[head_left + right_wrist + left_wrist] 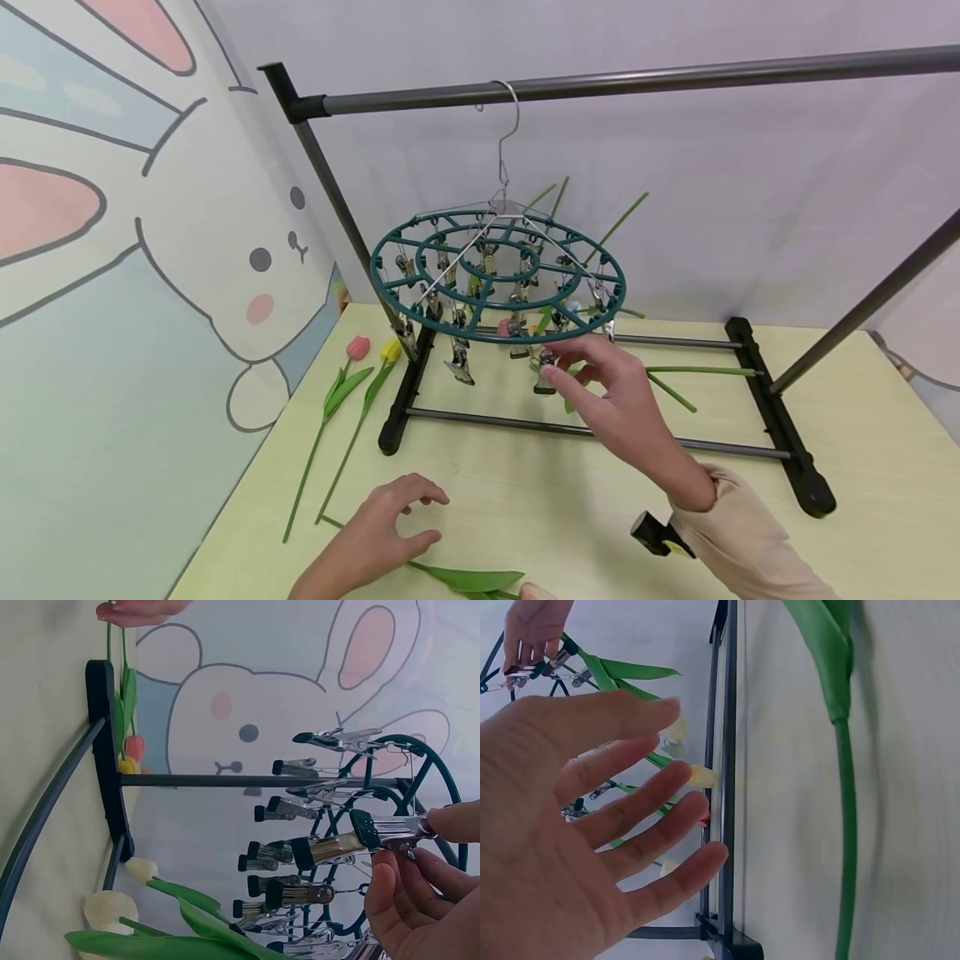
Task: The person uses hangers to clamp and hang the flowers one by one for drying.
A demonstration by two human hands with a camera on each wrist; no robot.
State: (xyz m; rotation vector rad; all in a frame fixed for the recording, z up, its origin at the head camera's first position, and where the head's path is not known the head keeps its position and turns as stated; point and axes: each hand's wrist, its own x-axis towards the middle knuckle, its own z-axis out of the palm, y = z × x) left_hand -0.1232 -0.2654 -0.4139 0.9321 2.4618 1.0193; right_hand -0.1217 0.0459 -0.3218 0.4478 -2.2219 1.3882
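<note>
My right hand (611, 400) pinches a metal clip (545, 379) that hangs from the near rim of a round green clip hanger (480, 335). In the right wrist view, thumb and fingers hold this clip (390, 829) at its handle end, its dark-tipped jaws pointing away from the hand. My left hand (382, 525) hovers over the table's front, fingers spread and slightly bent, holding nothing. Close below it lies an artificial tulip, its green leaf (472, 579) and stem (845, 825) showing; its flower cannot be made out.
The hanger's hook (513, 117) sits on the rack's dark top bar (637, 87). Several tulips with green stems (618, 227) are around and behind the hanger. A pink tulip (358, 347) and a yellow tulip (390, 350) lie left of the rack's black foot (397, 425).
</note>
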